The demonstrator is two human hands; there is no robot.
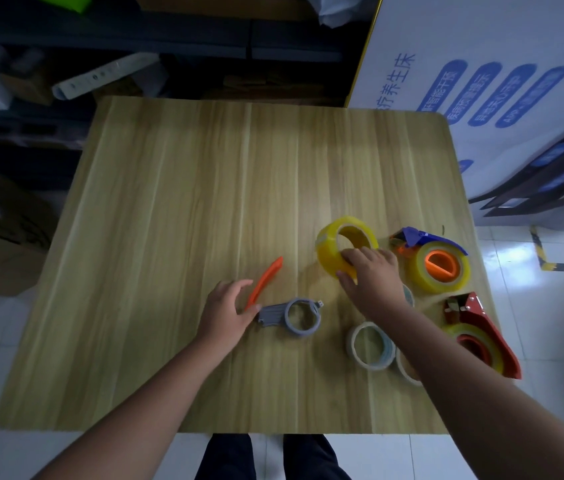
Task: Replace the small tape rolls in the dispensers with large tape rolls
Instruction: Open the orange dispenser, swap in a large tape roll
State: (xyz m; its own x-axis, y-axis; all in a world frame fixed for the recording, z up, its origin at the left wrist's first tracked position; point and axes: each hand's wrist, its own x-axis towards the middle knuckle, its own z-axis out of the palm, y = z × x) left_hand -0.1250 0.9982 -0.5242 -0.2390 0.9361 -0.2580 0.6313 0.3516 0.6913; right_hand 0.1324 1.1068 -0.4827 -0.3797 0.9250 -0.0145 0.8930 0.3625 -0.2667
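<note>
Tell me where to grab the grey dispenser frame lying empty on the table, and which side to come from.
Grip the grey dispenser frame by its ribbed flat handle, the end beside the left hand, coming from above and from the left. The frame lies flat on the table, so pinching across the handle's edges should work; the ring at the other end is thin, open and probably awkward to clamp.

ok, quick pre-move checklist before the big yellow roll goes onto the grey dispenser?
1. Right hand grips the large yellow roll: ok, fingers on its near rim, roll tilted up.
2. Grey dispenser ring empty: ok, table shows through.
3. Left hand steadies the dispenser: not ok, open, thumb just at the handle end.
4. Orange piece out of the way: cannot tell, it lies next to the left hand.
5. Small rolls set aside: ok, under the right forearm.
</note>
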